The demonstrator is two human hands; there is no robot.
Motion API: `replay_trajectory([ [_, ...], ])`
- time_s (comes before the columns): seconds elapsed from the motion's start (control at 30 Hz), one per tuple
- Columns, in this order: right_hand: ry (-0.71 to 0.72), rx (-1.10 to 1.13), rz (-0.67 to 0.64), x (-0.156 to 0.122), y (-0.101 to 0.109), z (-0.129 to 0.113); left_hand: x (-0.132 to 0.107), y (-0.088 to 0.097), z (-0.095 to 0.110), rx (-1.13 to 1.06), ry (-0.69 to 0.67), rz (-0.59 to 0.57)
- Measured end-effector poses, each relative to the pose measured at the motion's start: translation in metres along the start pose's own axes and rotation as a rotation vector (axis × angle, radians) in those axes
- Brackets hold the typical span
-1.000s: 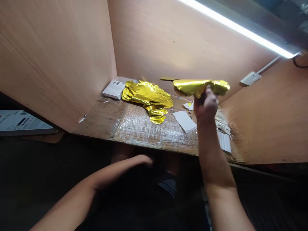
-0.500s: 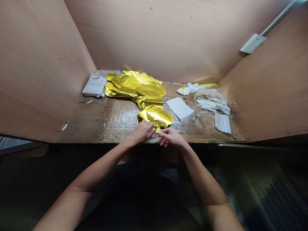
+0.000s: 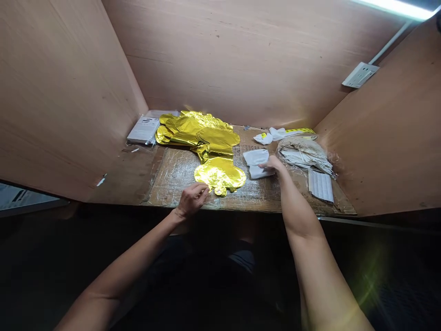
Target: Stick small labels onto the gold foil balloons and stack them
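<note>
From where I stand, the person's left hand (image 3: pixel 192 200) sits at the front edge of the worktop (image 3: pixel 132 177), fingers loosely curved and partly open. The fingertips (image 3: pixel 206 188) touch the lower left edge of a flattened gold foil balloon (image 3: pixel 219 176), but the hand doesn't appear to be closed around it. The balloon lies flat on the worktop just ahead of and to the right of that hand, between the two hands.

The right hand (image 3: pixel 270 164) is stretched further forward, with its fingers lying against a crumpled white sheet (image 3: pixel 255 163). I can't tell whether they are pinching it or only resting on it. The sheet sits just left of that hand and just right of the balloon.

Beyond the left hand, a heap of gold foil balloons (image 3: pixel 196 131) lies against the back wall, its near end almost touching the flat balloon. Further left is a stack of white printed cards (image 3: pixel 143 130). Past the right hand are a bundle of white sticks in clear plastic (image 3: pixel 305 154) and a white ribbed packet (image 3: pixel 321 185) beside it. Crumpled white paper (image 3: pixel 263 138) lies nearer the back, ahead of the right hand. The worktop has clear tape over its cardboard surface, and plywood walls (image 3: pixel 241 59) enclose it.
</note>
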State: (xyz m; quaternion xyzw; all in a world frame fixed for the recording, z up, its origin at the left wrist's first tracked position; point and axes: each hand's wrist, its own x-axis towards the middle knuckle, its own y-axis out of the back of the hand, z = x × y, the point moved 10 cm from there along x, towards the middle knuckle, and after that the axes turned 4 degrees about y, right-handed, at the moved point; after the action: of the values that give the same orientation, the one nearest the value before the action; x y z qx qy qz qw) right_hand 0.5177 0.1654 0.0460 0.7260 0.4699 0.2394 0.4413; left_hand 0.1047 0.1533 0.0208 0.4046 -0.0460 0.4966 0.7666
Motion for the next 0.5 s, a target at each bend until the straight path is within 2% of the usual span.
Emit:
replay_trajectory([
  [0.13,0.078,0.026,-0.044,-0.048,0.004,0.003,0.016,0.014,0.011,-0.111,0.175,-0.008],
  [0.2,0.184,0.070,-0.011,-0.087,0.006,-0.011,0.029,0.014,0.027,-0.147,0.242,-0.026],
  [0.27,0.301,0.119,0.010,-0.133,0.000,-0.034,0.043,0.005,0.047,-0.170,0.255,-0.103],
  [0.33,0.370,0.173,-0.055,-0.178,-0.019,-0.058,0.051,-0.014,0.062,-0.267,0.300,-0.251],
  [0.4,0.414,0.240,-0.167,-0.215,-0.042,-0.080,0.045,-0.042,0.072,-0.483,0.380,-0.499],
  [0.43,0.428,0.268,-0.181,-0.228,-0.049,-0.087,0.037,-0.053,0.076,-0.600,0.431,-0.620],
  [0.47,0.436,0.284,-0.138,-0.238,-0.049,-0.092,0.027,-0.061,0.079,-0.701,0.487,-0.714],
  [0.5,0.442,0.284,-0.039,-0.244,-0.042,-0.095,0.017,-0.065,0.079,-0.772,0.544,-0.774],
])
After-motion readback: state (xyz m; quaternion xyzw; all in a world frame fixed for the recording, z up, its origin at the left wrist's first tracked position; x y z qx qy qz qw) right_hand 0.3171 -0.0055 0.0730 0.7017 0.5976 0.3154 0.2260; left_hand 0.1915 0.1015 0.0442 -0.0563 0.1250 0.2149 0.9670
